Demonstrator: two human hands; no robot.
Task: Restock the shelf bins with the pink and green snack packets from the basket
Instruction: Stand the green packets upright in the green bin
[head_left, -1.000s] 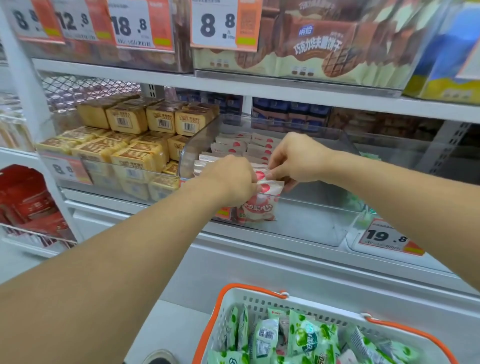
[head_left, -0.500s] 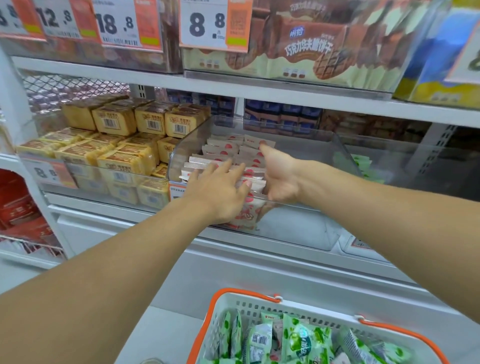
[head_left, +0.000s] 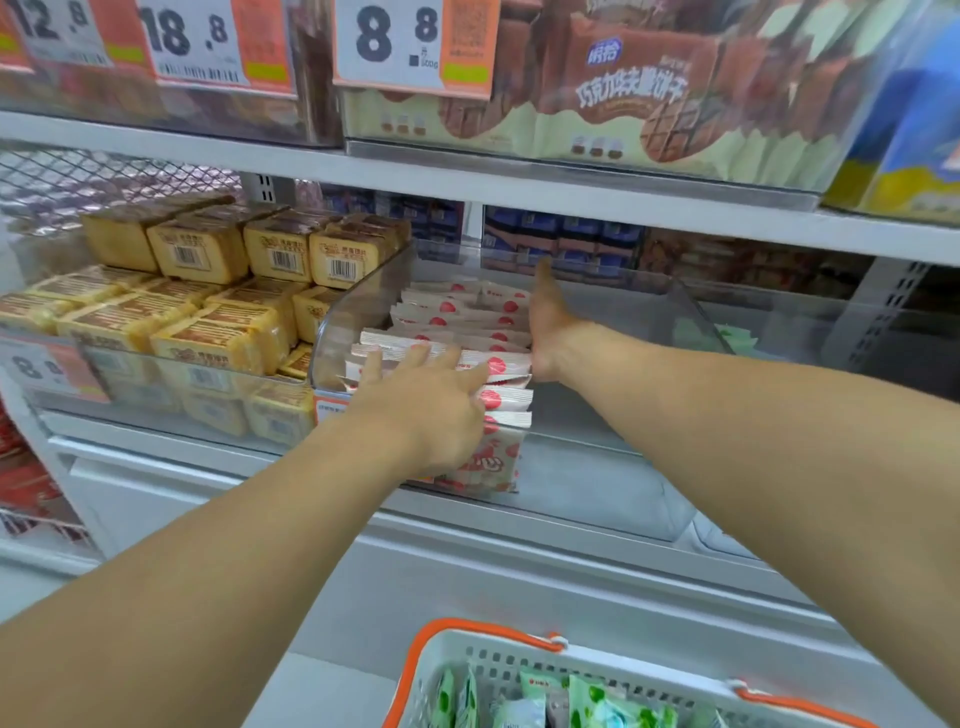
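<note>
A clear shelf bin (head_left: 613, 467) holds a row of pink and white snack packets (head_left: 457, 312) stood on edge along its left half. My left hand (head_left: 421, 395) lies flat with straight fingers on the front packets. My right hand (head_left: 545, 317) reaches deep into the bin, fingers straight, its side pressed against the right edge of the packet row. The white basket (head_left: 498, 670) with orange rim sits at the bottom of the view and holds several green packets (head_left: 587, 701). A few green packets (head_left: 737, 338) show in the bin to the right.
Yellow boxed snacks (head_left: 223, 322) fill the bin on the left. The shelf above (head_left: 467, 176) carries brown biscuit bags and orange price tags. The right half of the pink packets' bin is bare. A white ledge (head_left: 519, 545) runs below the bins.
My right hand has let go of the front packet and slid deeper along the row's right side. My left hand has opened flat on the front packets. The view has shifted closer.
</note>
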